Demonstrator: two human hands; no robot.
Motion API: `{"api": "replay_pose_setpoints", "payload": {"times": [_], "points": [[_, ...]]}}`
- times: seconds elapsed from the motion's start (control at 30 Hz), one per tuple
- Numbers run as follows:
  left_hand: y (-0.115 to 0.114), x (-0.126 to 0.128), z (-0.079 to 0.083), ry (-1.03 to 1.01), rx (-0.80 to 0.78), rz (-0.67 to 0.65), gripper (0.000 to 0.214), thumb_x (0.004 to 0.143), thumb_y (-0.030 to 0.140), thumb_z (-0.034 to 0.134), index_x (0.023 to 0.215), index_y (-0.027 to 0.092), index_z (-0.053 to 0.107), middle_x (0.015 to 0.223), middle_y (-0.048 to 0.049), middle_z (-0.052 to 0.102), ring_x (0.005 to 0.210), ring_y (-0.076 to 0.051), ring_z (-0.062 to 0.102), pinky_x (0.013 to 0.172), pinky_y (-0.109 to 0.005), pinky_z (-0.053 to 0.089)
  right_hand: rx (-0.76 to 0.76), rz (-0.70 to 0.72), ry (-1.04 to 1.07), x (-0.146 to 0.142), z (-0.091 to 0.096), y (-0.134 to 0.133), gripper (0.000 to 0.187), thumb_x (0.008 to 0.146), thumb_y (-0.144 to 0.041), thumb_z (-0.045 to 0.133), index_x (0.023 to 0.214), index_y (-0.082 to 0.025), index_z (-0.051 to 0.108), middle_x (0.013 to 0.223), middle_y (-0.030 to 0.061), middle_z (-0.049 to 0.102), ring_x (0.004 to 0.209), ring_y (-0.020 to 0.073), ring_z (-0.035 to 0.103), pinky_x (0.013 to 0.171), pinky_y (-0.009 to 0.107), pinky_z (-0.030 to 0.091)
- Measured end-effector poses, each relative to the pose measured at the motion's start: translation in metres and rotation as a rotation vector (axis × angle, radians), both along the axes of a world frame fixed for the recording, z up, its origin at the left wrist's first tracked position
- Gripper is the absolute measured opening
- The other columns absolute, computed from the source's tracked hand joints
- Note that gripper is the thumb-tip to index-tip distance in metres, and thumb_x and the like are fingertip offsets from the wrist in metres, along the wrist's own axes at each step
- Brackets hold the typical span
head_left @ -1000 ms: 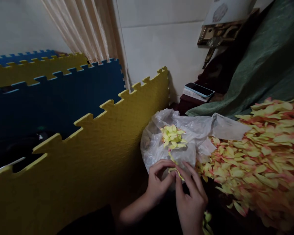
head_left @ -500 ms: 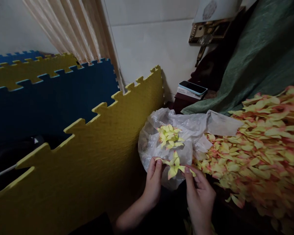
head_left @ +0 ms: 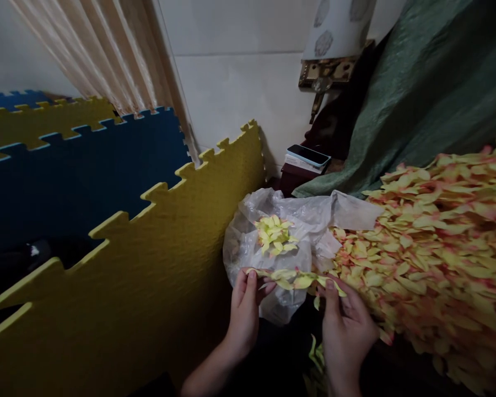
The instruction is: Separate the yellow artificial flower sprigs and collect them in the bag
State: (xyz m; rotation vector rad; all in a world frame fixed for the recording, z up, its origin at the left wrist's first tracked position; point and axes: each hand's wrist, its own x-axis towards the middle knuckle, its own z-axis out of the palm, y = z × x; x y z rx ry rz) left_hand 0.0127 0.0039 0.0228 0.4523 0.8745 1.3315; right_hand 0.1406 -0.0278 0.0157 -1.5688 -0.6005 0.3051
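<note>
Yellow-green artificial petals (head_left: 294,279) with pink tips stretch in a strip between my two hands. My left hand (head_left: 246,306) pinches the strip's left end between thumb and fingers. On the other end, my right hand (head_left: 347,325) is closed in a pinch. Just beyond them lies a translucent plastic bag (head_left: 242,248), with a small cluster of the same petals (head_left: 274,234) resting on it. To the right rises a large heap of yellow and pink petals (head_left: 434,248). More petals (head_left: 317,358) show dimly below, beside my right wrist.
A yellow foam mat (head_left: 169,248) stands on edge at the left, with a blue mat (head_left: 86,182) behind it. A phone (head_left: 308,155) lies on a white box at the back. Green cloth (head_left: 405,105) hangs behind the heap; a wall lamp (head_left: 334,33) is above.
My hands have moved slightly apart. The strip, which showed a star-shaped flower face-on, is now stretched flatter and seen edge-on. The view has shifted a little to the right.
</note>
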Motion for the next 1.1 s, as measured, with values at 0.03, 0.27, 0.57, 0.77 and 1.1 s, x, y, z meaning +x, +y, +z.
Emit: {"api": "replay_pose_setpoints", "payload": {"times": [0.03, 0.27, 0.57, 0.77, 1.1], "points": [[0.001, 0.001, 0.001, -0.001, 0.001, 0.001, 0.029, 0.076, 0.044, 0.075, 0.079, 0.016, 0.065, 0.08, -0.0009, 0.066, 0.078, -0.013, 0.064, 0.075, -0.024, 0.054, 0.009, -0.006, -0.005, 0.002, 0.002, 0.002, 0.039, 0.075, -0.049, 0.071, 0.089, -0.012, 0.069, 0.085, 0.015, 0.074, 0.07, 0.0238, 0.071, 0.069, 0.037, 0.058], [0.01, -0.002, 0.011, 0.025, 0.056, 0.157, 0.029, 0.079, 0.047, 0.071, 0.079, 0.018, 0.064, 0.074, 0.001, 0.068, 0.069, -0.013, 0.067, 0.074, -0.027, 0.056, 0.069, -0.199, -0.014, 0.034, 0.0, 0.006, 0.039, 0.076, -0.05, 0.07, 0.092, -0.014, 0.067, 0.087, 0.0123, 0.072, 0.069, 0.0217, 0.068, 0.071, 0.04, 0.058], [0.081, -0.008, 0.021, 0.854, 0.698, 0.281, 0.018, 0.093, 0.031, 0.054, 0.1, 0.02, 0.067, 0.117, -0.0113, 0.068, 0.111, -0.024, 0.061, 0.098, -0.043, 0.046, 0.136, 0.001, 0.206, 0.038, 0.01, 0.002, 0.039, 0.069, -0.04, 0.079, 0.098, -0.016, 0.067, 0.085, 0.0056, 0.074, 0.071, 0.0168, 0.068, 0.071, 0.029, 0.055], [0.112, -0.002, 0.014, 1.308, 0.854, -0.242, 0.014, 0.072, 0.023, 0.077, 0.083, 0.016, 0.074, 0.129, -0.0189, 0.061, 0.122, -0.039, 0.051, 0.101, -0.058, 0.041, 0.145, 0.146, 0.325, 0.039, 0.021, -0.008, 0.047, 0.062, -0.03, 0.085, 0.101, -0.021, 0.059, 0.069, -0.0017, 0.072, 0.064, 0.0143, 0.069, 0.061, 0.021, 0.054], [0.024, 0.013, 0.035, 0.073, 0.075, -0.841, 0.025, 0.064, 0.03, 0.085, 0.085, 0.016, 0.08, 0.097, -0.0125, 0.076, 0.082, -0.021, 0.071, 0.076, -0.029, 0.054, 0.076, 0.498, 0.171, 0.037, 0.027, -0.009, 0.027, 0.065, -0.03, 0.082, 0.089, -0.02, 0.074, 0.082, 0.0048, 0.073, 0.067, 0.0178, 0.069, 0.064, 0.029, 0.059]]}}
